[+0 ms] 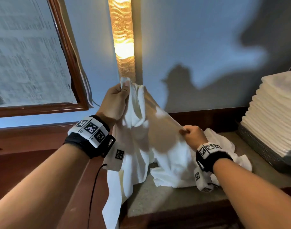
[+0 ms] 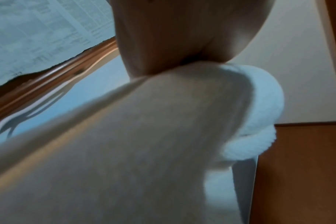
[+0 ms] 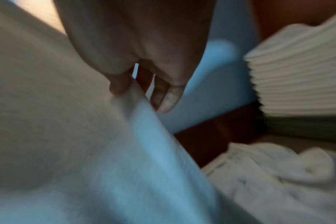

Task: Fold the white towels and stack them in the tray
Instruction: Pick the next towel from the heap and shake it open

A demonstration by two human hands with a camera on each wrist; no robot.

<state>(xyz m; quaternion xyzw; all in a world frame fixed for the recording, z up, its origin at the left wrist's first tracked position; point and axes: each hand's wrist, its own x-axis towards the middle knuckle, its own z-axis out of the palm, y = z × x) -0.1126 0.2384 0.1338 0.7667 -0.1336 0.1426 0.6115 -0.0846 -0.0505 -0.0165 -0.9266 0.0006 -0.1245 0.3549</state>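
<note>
At far right, on the counter, sits a grey tray w/ a tall stack of folded white towels in it; the stack rises well above the rim. Just left of the tray lies a loose heap of unfolded white towels on the counter.

Near centre, both hands hold one towel up in the air. Left hand is raised, fingers curled round a bunched corner; right hand is lower & to the right, thumb & fingers pinching the top edge. Cloth stretches taut between them; the rest hangs down, left part trailing past the counter's near-left edge, right part touching the heap.

Head view alone gives both wrist bands w/ square markers, the lit lamp column on the far wall, and a wood frame at left.

Left wrist view: only the heel of the hand above a thick roll of towel; fingers hidden, blurred. Frame shows at left there too.

Right wrist view: thumb tip pressed on the towel edge, two fingers hanging free behind it, not on the cloth. Stack, tray wall & heap show at right, blurred.
</note>
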